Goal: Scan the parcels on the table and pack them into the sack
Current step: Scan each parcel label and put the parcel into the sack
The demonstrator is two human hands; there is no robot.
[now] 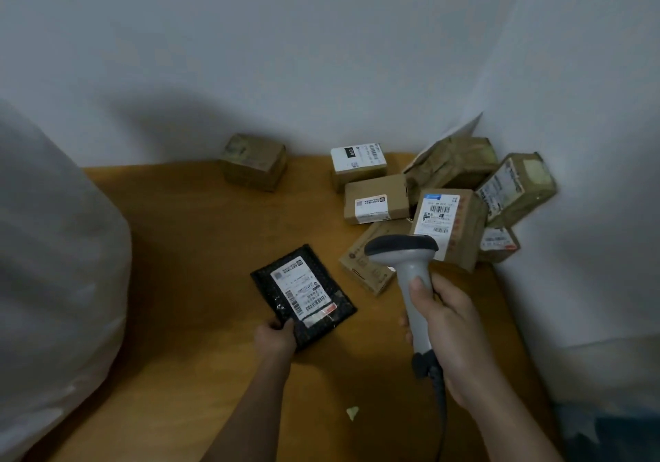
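Observation:
My left hand point(276, 334) grips the near corner of a flat black parcel point(323, 275) with a white shipping label facing up, held just over the wooden table point(200, 283). My right hand point(446, 322) holds a grey barcode scanner point(410, 272) by its handle, its dark head raised to the right of the black parcel. Several cardboard parcels with labels are heaped in the far right corner point(450, 222). One lone brown box point(254, 161) stands by the back wall. The pale sack point(53, 265) bulges at the left edge.
White walls close the table at the back and right. The scanner's black cable point(441, 411) hangs down toward me. A small yellowish scrap point(352, 412) lies on the near table. A white sheet point(460, 129) leans behind the heap.

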